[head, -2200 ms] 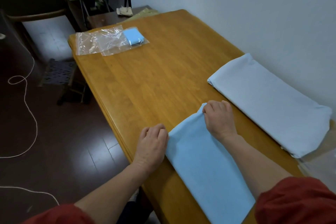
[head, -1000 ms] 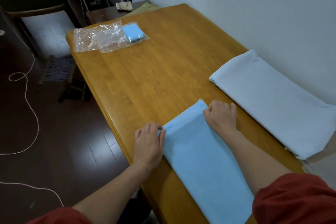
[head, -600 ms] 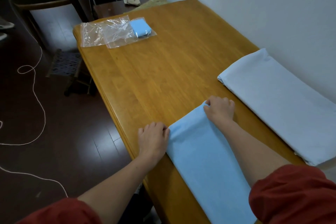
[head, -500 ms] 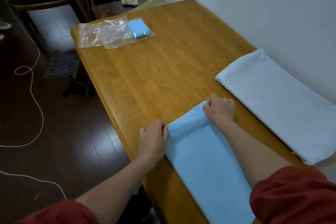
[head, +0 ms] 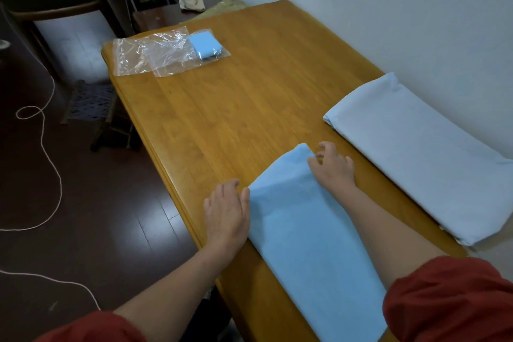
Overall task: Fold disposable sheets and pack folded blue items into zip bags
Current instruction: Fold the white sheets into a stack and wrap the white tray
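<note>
Head view, only view. A long sky-blue disposable sheet, folded into a narrow strip (head: 305, 230), lies on the orange-brown wooden table (head: 236, 119) at about 5 o'clock in frame. It runs from the near edge toward 12 o'clock, and its near end goes out of frame.

The left hand (head: 226, 214) lies flat on the table at the strip's 9 o'clock edge. Its fingers (head: 227, 184) are straight and close together, and the thumb side touches the sheet edge, likely to square that edge.

The right hand (head: 331, 168) sits at the strip's far corner, on the 3 o'clock side. Its fingers (head: 323, 146) are loosely spread and a little curled, tips just at the corner, with no plain pinch on the fabric. Both hands bracket the far end, so the next fold probably starts there. That is a judgement.

A second sheet, pale whitish-blue and folded wide (head: 416, 158), is parked along the wall at 3 o'clock, well apart from both hands; it probably waits its turn.

Two clear plastic zip bags (head: 155, 55) overlap at 11 o'clock near the far table corner. One holds a small folded blue packet (head: 205, 44), so at least one item looks packed.

A thin white cord (head: 50, 175) loops on the dark floor at 9 o'clock.
</note>
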